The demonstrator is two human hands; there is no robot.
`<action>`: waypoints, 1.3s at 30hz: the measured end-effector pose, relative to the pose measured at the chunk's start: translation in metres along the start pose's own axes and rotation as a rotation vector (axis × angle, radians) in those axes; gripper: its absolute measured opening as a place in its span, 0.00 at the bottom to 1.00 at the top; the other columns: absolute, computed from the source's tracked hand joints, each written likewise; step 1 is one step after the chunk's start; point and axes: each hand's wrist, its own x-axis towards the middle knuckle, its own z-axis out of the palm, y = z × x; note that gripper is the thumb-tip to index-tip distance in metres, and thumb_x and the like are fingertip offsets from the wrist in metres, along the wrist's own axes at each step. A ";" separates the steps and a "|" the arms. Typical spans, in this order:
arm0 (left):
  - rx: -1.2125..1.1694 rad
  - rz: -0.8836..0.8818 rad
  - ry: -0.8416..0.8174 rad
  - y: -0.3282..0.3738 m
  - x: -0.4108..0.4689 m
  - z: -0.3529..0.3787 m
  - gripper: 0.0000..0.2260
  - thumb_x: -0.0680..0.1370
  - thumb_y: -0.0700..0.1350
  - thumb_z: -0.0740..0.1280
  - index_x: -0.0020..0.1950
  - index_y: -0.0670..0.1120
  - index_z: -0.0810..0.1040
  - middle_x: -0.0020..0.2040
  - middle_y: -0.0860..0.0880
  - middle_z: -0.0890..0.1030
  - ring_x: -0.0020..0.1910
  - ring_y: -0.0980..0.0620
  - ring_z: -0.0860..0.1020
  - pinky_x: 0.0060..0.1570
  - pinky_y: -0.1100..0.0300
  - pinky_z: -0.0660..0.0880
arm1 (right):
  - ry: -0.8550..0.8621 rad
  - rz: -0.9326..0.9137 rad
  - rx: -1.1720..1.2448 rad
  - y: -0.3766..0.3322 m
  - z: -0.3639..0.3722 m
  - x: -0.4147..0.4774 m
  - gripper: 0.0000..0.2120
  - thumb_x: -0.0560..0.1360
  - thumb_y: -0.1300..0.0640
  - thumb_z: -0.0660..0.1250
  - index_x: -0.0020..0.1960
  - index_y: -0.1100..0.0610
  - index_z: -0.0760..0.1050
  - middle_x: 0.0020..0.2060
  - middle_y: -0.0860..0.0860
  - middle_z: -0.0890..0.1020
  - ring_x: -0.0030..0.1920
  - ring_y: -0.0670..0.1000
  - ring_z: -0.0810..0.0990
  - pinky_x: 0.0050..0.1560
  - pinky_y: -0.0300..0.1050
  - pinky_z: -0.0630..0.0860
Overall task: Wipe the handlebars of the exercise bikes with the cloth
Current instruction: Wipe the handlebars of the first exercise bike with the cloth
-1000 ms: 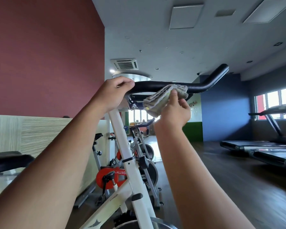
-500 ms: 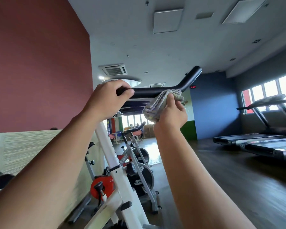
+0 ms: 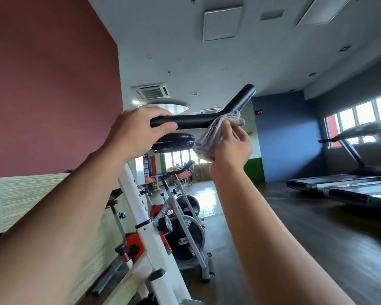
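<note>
The black handlebar (image 3: 194,121) of the nearest white exercise bike (image 3: 139,216) runs across the middle of the view and bends upward at its right end (image 3: 243,99). My left hand (image 3: 139,130) is wrapped around its left end. My right hand (image 3: 232,145) holds a crumpled grey cloth (image 3: 213,135) pressed against the bar at the bend, with the cloth hanging below the bar. More bikes (image 3: 183,219) stand in a row behind, their handlebars (image 3: 179,169) small and dark.
A dark red wall (image 3: 48,84) with a pale striped lower panel (image 3: 31,199) runs along the left. Treadmills (image 3: 348,188) stand at the right by the windows. Dark wooden floor (image 3: 284,227) stretches between the bikes and treadmills. A dark padded console (image 3: 174,139) sits under the handlebar.
My right hand has slid the cloth rightward along the bar to the bend. The view has swung, so the bar's upturned end looks shorter and steeper. My left hand stays on the left end.
</note>
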 end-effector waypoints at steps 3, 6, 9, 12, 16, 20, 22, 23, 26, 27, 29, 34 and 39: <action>-0.005 -0.035 -0.007 0.002 0.000 0.001 0.11 0.77 0.60 0.69 0.57 0.60 0.82 0.39 0.63 0.79 0.44 0.51 0.78 0.45 0.59 0.71 | -0.041 0.013 -0.037 0.006 -0.004 -0.001 0.12 0.77 0.60 0.72 0.59 0.61 0.77 0.49 0.50 0.83 0.47 0.45 0.83 0.36 0.29 0.78; -0.012 -0.059 -0.012 0.002 -0.001 0.002 0.12 0.76 0.61 0.69 0.58 0.60 0.82 0.40 0.60 0.81 0.42 0.51 0.79 0.45 0.58 0.74 | -0.047 0.007 -0.068 0.001 -0.008 0.007 0.09 0.76 0.58 0.73 0.55 0.57 0.77 0.46 0.48 0.83 0.47 0.47 0.84 0.43 0.36 0.81; -0.020 -0.069 -0.004 0.001 -0.001 0.002 0.12 0.76 0.62 0.68 0.58 0.61 0.82 0.38 0.64 0.79 0.37 0.61 0.77 0.39 0.63 0.70 | -0.043 -0.034 -0.079 -0.012 -0.012 0.024 0.10 0.76 0.58 0.73 0.56 0.57 0.79 0.49 0.50 0.85 0.50 0.50 0.85 0.54 0.48 0.83; -0.002 -0.060 0.013 0.002 0.000 0.003 0.12 0.77 0.61 0.68 0.58 0.61 0.82 0.39 0.63 0.80 0.39 0.57 0.78 0.41 0.63 0.68 | -0.062 -0.074 -0.120 -0.016 -0.014 0.035 0.14 0.76 0.56 0.73 0.60 0.58 0.78 0.51 0.50 0.85 0.50 0.48 0.85 0.52 0.43 0.83; -0.009 -0.081 0.021 0.001 0.000 0.005 0.13 0.77 0.61 0.68 0.59 0.61 0.82 0.43 0.60 0.81 0.42 0.55 0.79 0.47 0.60 0.70 | -0.090 -0.076 -0.158 -0.014 -0.016 0.038 0.15 0.76 0.56 0.73 0.60 0.59 0.78 0.51 0.50 0.85 0.52 0.51 0.84 0.55 0.48 0.82; -0.018 -0.094 0.018 0.002 -0.001 0.006 0.14 0.77 0.61 0.68 0.60 0.61 0.82 0.41 0.62 0.80 0.42 0.53 0.79 0.54 0.56 0.74 | -0.106 -0.107 -0.179 -0.035 -0.014 0.055 0.08 0.78 0.57 0.71 0.56 0.57 0.78 0.50 0.50 0.84 0.48 0.49 0.85 0.51 0.41 0.83; -0.015 -0.087 0.021 0.002 -0.001 0.006 0.13 0.77 0.61 0.68 0.59 0.61 0.82 0.40 0.62 0.80 0.42 0.54 0.79 0.54 0.55 0.75 | -0.088 -0.161 -0.177 -0.045 -0.011 0.065 0.09 0.78 0.58 0.71 0.57 0.58 0.79 0.52 0.53 0.85 0.50 0.49 0.85 0.51 0.39 0.82; -0.013 -0.084 0.026 0.002 -0.001 0.006 0.12 0.77 0.61 0.68 0.59 0.61 0.82 0.41 0.61 0.81 0.43 0.53 0.79 0.55 0.53 0.75 | -0.081 -0.174 -0.176 -0.048 -0.010 0.068 0.09 0.78 0.58 0.71 0.57 0.58 0.79 0.52 0.53 0.85 0.49 0.49 0.85 0.49 0.38 0.82; -0.021 -0.078 0.048 0.003 -0.002 0.007 0.12 0.77 0.61 0.68 0.59 0.61 0.82 0.47 0.58 0.84 0.47 0.52 0.80 0.57 0.51 0.76 | -0.104 -0.152 -0.204 -0.042 -0.014 0.064 0.05 0.78 0.57 0.71 0.53 0.55 0.78 0.51 0.52 0.85 0.47 0.47 0.85 0.49 0.39 0.82; -0.025 -0.075 0.056 0.004 -0.003 0.007 0.12 0.77 0.61 0.68 0.59 0.61 0.82 0.49 0.58 0.84 0.47 0.53 0.80 0.57 0.51 0.76 | -0.117 -0.132 -0.215 -0.038 -0.016 0.060 0.04 0.78 0.56 0.71 0.52 0.54 0.78 0.50 0.51 0.85 0.47 0.48 0.85 0.49 0.40 0.83; -0.031 -0.069 0.071 0.004 -0.003 0.008 0.13 0.76 0.61 0.68 0.59 0.60 0.82 0.49 0.57 0.84 0.48 0.52 0.79 0.57 0.50 0.76 | -0.135 -0.104 -0.223 -0.031 -0.019 0.053 0.03 0.78 0.56 0.70 0.51 0.53 0.77 0.48 0.49 0.84 0.45 0.47 0.85 0.46 0.41 0.83; -0.040 -0.070 0.071 0.006 -0.005 0.008 0.17 0.75 0.63 0.66 0.60 0.59 0.82 0.50 0.56 0.83 0.48 0.51 0.79 0.57 0.47 0.76 | -0.090 -0.150 -0.245 -0.041 -0.011 0.064 0.04 0.79 0.55 0.70 0.53 0.54 0.78 0.50 0.52 0.85 0.49 0.50 0.84 0.52 0.43 0.82; -0.037 -0.054 0.082 0.005 -0.005 0.010 0.15 0.76 0.61 0.67 0.60 0.59 0.82 0.49 0.57 0.82 0.48 0.51 0.78 0.57 0.46 0.75 | -0.061 -0.222 -0.275 -0.058 -0.002 0.082 0.10 0.79 0.54 0.69 0.58 0.58 0.79 0.47 0.49 0.85 0.46 0.46 0.84 0.51 0.41 0.81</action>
